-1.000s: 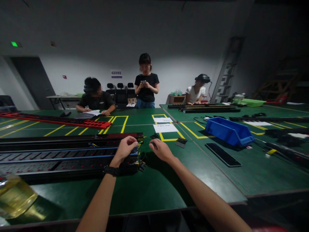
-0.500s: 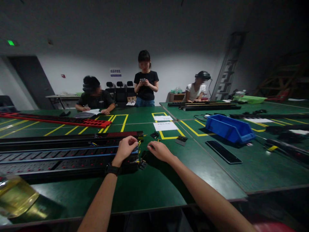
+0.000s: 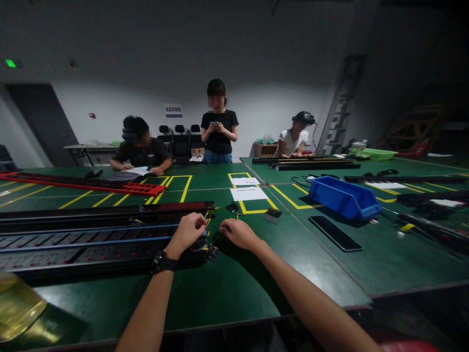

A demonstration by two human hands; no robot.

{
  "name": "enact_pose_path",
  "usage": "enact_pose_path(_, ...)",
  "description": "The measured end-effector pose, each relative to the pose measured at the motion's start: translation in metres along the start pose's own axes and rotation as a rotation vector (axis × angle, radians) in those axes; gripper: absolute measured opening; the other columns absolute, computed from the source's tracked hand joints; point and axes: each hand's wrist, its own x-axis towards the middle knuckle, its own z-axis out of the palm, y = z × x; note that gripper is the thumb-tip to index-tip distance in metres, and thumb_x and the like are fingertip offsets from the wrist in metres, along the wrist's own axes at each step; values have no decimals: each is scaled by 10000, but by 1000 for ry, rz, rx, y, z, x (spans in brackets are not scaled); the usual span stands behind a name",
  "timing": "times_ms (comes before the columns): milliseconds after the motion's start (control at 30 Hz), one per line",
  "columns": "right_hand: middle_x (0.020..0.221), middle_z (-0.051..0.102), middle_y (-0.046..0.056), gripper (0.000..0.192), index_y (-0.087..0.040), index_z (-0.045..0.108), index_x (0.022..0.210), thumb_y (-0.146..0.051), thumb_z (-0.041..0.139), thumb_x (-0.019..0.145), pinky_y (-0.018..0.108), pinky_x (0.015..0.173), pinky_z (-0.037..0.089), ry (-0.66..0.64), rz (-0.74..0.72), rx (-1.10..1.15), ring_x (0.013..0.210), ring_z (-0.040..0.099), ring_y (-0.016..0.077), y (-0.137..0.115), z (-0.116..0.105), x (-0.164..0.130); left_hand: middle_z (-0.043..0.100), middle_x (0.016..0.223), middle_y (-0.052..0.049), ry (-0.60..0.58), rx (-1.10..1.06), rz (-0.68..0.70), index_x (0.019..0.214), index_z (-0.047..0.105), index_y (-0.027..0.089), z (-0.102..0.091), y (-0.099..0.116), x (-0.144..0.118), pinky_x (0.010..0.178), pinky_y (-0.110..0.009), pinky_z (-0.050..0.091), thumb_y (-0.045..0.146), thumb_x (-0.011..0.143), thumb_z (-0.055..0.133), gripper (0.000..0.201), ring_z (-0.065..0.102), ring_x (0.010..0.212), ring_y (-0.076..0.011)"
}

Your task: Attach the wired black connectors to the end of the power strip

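Long black power strips (image 3: 91, 242) with red-marked sockets and a blue wire lie across the green table (image 3: 234, 283) on my left. My left hand (image 3: 186, 233), with a dark watch on its wrist, pinches yellow wires (image 3: 208, 221) at the strips' right end. My right hand (image 3: 239, 233) rests just right of that end, fingers curled on a small dark part; what it grips is too small to tell. A small black connector (image 3: 213, 253) lies below between my hands.
A blue bin (image 3: 342, 198), a flat black plate (image 3: 335, 233), white papers (image 3: 248, 193) in yellow-taped boxes and small black parts (image 3: 272, 215) lie ahead. A red rail (image 3: 88, 182) runs at far left. Three people are at the far side. A yellowish object (image 3: 16, 305) sits at near left.
My right hand has slid left toward the strips' end, close to my left hand. The view has shifted slightly.
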Motion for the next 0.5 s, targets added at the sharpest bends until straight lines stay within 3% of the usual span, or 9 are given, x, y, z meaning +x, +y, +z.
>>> enact_pose_path(333,1018,759,50,147,-236,727,1056,-304,604,1014,273,774,453,-9,4,-1,923,696,193,-2,0,-1,736,817,-38,-70,-1,0,799,747,198,0,6,-1,743,-284,509,126,783,636,134,682,780,-187)
enact_pose_path(500,1024,761,54,141,-230,737,1053,-269,613,999,267,781,453,-16,5,-6,919,692,191,-2,-1,-1,695,923,-61,-42,-1,2,801,733,193,5,2,-1,757,-291,535,150,818,650,95,675,816,-186)
